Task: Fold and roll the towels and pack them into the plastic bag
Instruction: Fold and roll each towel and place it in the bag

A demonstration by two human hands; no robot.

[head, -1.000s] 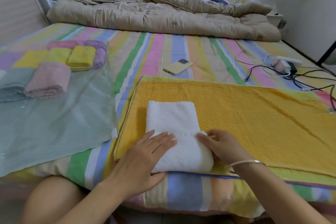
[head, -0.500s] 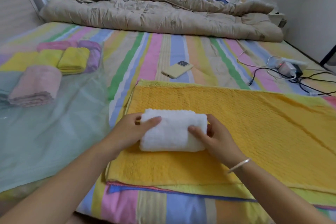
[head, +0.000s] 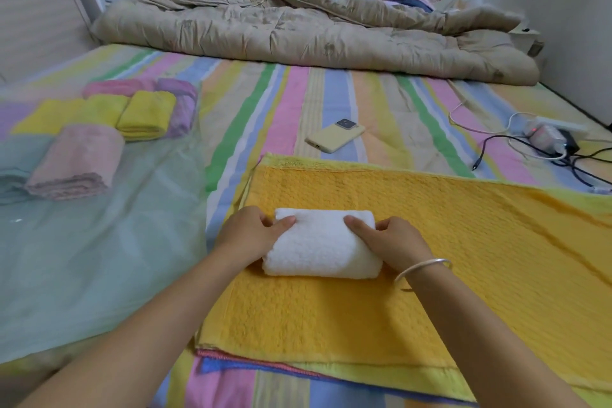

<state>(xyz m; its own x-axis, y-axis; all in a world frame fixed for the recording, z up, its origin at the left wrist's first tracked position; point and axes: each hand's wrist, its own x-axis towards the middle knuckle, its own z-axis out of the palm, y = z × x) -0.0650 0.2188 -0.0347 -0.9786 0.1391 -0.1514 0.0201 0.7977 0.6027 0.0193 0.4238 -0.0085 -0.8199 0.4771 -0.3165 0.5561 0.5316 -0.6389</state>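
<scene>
A white towel (head: pixel 323 247), rolled into a short thick bundle, lies on a flat orange-yellow towel (head: pixel 463 242). My left hand (head: pixel 250 235) grips its left end and my right hand (head: pixel 392 242) grips its right end, thumbs on top. To the left a clear plastic bag (head: pixel 99 242) lies flat on the bed. Inside it sit rolled towels: a pink one (head: pixel 77 162), a yellow one (head: pixel 145 114), a purple one (head: pixel 180 106), and a pale blue one (head: pixel 10 180) at the frame's left edge.
A phone (head: pixel 334 137) lies on the striped bed sheet beyond the orange towel. A power strip with cables (head: pixel 549 139) sits at the right. A beige quilt (head: pixel 298 33) is bunched along the far side. More coloured towels' edges show under the orange one.
The white towel went from a flat folded strip to a tight roll, moving away from me across the orange towel. Both hands shifted from pressing its near end to gripping its two ends.
</scene>
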